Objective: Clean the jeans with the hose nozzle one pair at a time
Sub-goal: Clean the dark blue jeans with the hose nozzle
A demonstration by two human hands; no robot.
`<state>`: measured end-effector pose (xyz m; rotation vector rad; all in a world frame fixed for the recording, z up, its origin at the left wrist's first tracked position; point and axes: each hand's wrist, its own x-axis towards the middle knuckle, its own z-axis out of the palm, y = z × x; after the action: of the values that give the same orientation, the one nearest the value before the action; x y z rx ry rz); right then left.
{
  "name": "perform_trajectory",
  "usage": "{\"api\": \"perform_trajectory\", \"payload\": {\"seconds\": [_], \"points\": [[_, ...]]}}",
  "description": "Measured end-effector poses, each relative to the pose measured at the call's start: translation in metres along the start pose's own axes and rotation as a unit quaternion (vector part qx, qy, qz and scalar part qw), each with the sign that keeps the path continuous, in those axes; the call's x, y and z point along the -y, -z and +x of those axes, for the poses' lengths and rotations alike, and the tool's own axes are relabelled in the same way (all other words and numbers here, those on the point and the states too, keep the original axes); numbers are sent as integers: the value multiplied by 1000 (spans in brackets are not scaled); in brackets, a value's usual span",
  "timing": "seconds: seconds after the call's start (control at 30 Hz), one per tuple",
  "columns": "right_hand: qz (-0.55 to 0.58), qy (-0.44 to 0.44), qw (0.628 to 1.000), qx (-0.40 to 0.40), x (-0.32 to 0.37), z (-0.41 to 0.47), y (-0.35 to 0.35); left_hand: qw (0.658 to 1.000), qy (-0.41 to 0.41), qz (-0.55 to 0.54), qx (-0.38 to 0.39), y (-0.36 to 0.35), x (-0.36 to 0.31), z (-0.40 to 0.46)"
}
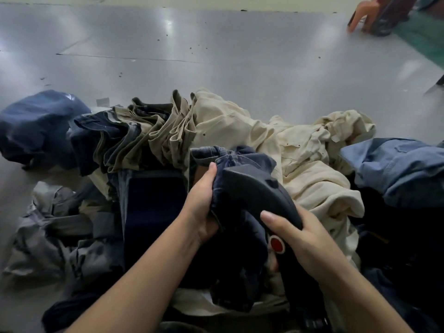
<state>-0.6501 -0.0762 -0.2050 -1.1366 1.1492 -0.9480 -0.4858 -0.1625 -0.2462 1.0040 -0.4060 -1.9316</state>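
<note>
Gripping a bunched dark navy denim jeans pair [240, 212] at lower centre, left hand [204, 203] curled round the fabric; right hand [305, 239] wrapped round one black plastic hose nozzle [259, 191] with one red button [276, 243], pressed against the jeans. No legible writing anywhere.

Two bare forearms, left hand [200, 200], right hand [305, 239], no sleeves, no jewellery

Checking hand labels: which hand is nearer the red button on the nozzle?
Right. The right hand grips the hose nozzle handle, with the red button just beside its thumb. The left hand is off to the button's left, holding the dark jeans.
</note>
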Motion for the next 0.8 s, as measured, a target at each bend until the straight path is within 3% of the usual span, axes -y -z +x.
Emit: {"api": "perform_trajectory", "payload": {"seconds": [0.17, 0.33, 0.47, 0.57, 0.8], "points": [[42, 1, 997, -67, 17, 17, 11, 1000, 5, 18, 13, -2, 11, 0], [41, -9, 999, -25, 12, 0, 16, 999, 21, -29, 17, 7, -3, 12], [0, -50, 998, 30, -1, -15, 9, 1000, 5, -4, -2, 7, -5, 17], [-24, -55, 998, 29, -3, -13, 7, 1000, 1, 6, -4, 2, -1, 18], [17, -27, 996, -79, 10, 7, 20, 997, 10, 48, 51, -5, 21, 13]]}}
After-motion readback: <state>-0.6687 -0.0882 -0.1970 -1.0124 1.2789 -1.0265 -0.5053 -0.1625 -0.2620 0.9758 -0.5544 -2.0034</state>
